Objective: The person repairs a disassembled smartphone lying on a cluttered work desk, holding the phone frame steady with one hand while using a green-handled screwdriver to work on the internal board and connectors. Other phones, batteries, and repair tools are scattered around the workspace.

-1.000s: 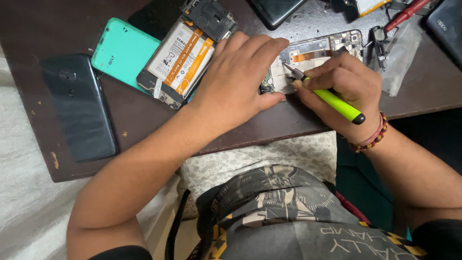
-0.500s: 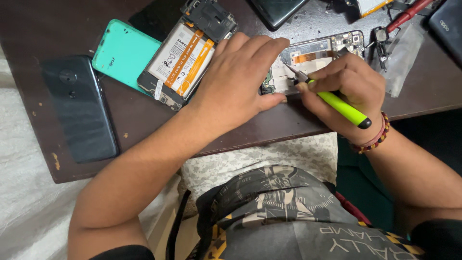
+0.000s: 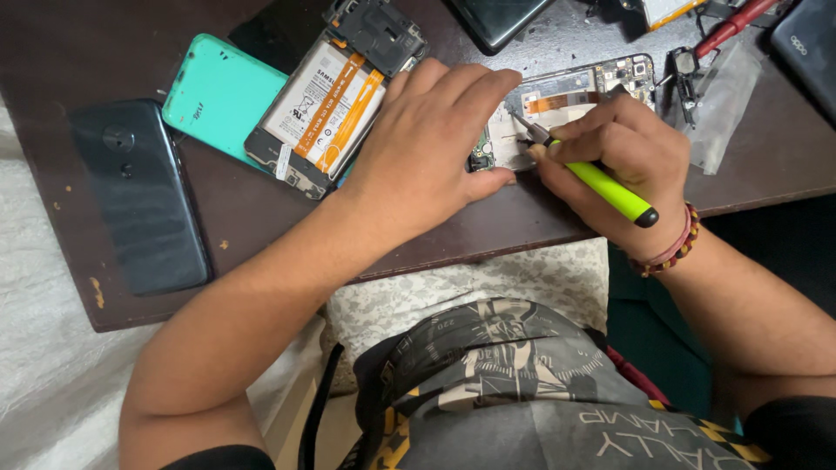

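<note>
Head view, right hand [image 3: 623, 161] — screwdriver [image 3: 601, 183] tip up-left, handle down-right

A dark brown table [image 3: 261, 235] with chipped, scuffed edges; pale woven sheeting [image 3: 43, 348], perhaps a floor covering, lies at its left.

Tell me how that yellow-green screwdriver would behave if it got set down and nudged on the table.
The screwdriver looks like a slim, round, rigid stick, so it would probably roll when nudged. It seems light: the right hand holds it like a pen. Its fine metal tip could bend if dropped.
</note>
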The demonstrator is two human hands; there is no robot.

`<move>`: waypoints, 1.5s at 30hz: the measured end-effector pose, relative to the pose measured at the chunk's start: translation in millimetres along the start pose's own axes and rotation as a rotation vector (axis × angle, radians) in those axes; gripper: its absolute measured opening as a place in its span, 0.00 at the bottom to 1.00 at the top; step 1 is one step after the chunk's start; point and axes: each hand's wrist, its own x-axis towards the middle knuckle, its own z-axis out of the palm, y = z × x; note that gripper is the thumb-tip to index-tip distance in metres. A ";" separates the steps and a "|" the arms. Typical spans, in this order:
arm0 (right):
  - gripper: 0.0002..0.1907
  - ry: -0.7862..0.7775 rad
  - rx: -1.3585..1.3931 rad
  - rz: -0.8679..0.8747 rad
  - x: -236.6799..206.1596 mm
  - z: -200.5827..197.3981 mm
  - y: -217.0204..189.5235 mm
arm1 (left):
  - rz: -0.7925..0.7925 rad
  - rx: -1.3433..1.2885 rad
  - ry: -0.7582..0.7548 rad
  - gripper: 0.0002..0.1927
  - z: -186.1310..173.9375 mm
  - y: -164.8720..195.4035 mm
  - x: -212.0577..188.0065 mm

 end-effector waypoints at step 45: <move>0.14 0.021 -0.037 -0.049 13.0 -4.6 -13.3 | 0.000 -0.010 0.004 0.43 -3.9 2.4 -0.2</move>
